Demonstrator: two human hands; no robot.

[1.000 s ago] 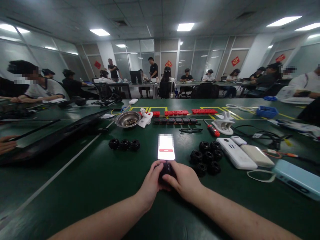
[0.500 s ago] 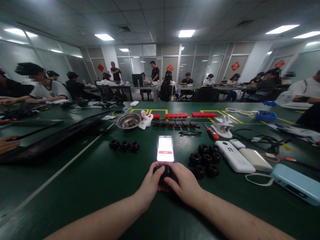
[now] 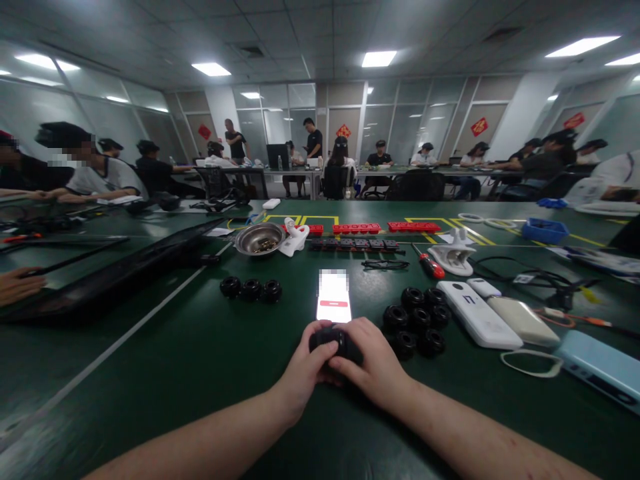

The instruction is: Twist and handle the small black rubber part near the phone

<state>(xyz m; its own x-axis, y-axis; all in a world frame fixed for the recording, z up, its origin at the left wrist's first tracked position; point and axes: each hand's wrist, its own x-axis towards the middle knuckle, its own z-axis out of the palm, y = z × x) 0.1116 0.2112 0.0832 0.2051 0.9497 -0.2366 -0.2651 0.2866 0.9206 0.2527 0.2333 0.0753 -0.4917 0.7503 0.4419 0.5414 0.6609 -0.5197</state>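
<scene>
Both my hands close around a black wheel (image 3: 327, 339) in front of a lit phone (image 3: 334, 300). My left hand (image 3: 311, 357) wraps its left side, the thumb lying across its front. My right hand (image 3: 369, 357) grips the right side, thumb tip close to the left thumb. The fingers hide much of the wheel. To the left stands a row of three similar black wheels (image 3: 251, 289). A cluster of several more black wheels (image 3: 419, 317) rests to the right of my right hand.
Farther back are a metal bowl (image 3: 259, 240) with small parts, red trays (image 3: 357, 229), a dark strip of parts (image 3: 357, 247), a screwdriver (image 3: 431, 265) and a blue bin (image 3: 545, 231). A white power bank (image 3: 477, 317) and a light-blue box (image 3: 603, 367) lie right. A co-worker's hand (image 3: 21, 285) is at far left.
My left thumb has shifted to the right and down over the wheel, and more of its dark surface shows. The view has turned slightly left.
</scene>
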